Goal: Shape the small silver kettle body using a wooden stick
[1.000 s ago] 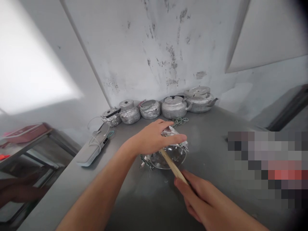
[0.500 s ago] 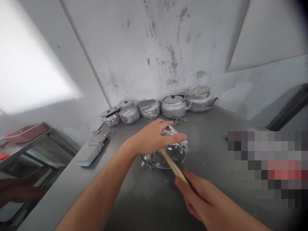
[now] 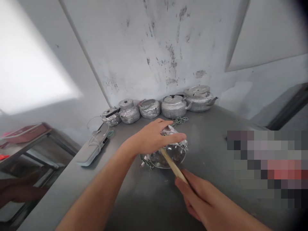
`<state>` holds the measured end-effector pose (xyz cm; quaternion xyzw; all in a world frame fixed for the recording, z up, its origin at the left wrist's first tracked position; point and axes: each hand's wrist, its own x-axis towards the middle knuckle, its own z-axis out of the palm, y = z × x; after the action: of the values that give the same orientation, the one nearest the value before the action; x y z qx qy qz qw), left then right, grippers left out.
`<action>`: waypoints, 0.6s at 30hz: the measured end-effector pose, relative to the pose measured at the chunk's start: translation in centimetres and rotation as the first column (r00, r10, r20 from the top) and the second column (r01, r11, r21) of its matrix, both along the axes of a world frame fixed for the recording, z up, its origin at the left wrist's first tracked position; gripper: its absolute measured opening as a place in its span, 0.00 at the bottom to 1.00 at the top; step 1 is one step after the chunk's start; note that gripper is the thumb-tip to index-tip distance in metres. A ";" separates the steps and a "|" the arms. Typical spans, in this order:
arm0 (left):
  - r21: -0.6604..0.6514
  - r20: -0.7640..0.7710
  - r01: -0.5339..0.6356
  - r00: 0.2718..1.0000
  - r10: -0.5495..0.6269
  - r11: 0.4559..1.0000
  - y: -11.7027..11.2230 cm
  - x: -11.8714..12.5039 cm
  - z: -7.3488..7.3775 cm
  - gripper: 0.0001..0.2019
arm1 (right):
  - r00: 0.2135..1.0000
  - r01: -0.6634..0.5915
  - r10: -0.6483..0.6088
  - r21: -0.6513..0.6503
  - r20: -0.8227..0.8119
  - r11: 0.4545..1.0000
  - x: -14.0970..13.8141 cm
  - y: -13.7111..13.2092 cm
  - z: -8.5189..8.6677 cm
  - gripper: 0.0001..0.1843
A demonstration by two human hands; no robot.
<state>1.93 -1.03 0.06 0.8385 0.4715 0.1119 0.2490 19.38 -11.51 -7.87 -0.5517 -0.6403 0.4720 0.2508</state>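
Note:
A dented silvery kettle [image 3: 176, 156] lies tipped on the table, its round opening towards me. My left hand [image 3: 156, 136] grips it from above, with thumb and fingers spread over its upper side. My right hand [image 3: 196, 189] is closed round a pale wooden stick [image 3: 173, 165]. The stick's far end reaches into the opening and passes under my left hand, so its tip is hidden. A dark patterned cord [image 3: 147, 161] hangs at the kettle's left side. More patterned cord [image 3: 179, 121] lies just behind it.
Several dented metal kettles [image 3: 174, 107] line the back of the grey table [image 3: 134, 202] against the stained wall. A power bank [image 3: 92, 151] with a white cable rests at left. Beyond the table edge, a pink basket [image 3: 26, 133] sits on a shelf. A pixelated area covers the right side.

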 end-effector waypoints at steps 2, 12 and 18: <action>-0.001 0.001 0.000 1.000 0.000 1.000 0.0 0.0 0.0 0.40 | 1.000 0.001 -0.001 -0.008 -0.007 1.000 0.0 0.0 0.0 0.14; 0.013 0.001 0.005 1.000 -0.005 1.000 0.1 -0.1 -0.1 0.39 | 0.998 0.014 -0.024 -0.177 -0.050 0.984 0.4 0.1 -0.1 0.23; 0.012 -0.002 0.004 1.000 -0.004 1.000 0.0 0.0 0.0 0.40 | 0.998 0.040 -0.049 -0.198 -0.043 0.979 0.4 -0.4 -1.0 0.22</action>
<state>1.94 -1.00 0.04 0.8411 0.4695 0.1135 0.2435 19.79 -11.91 -8.86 -0.5767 -0.5718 0.5401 0.2207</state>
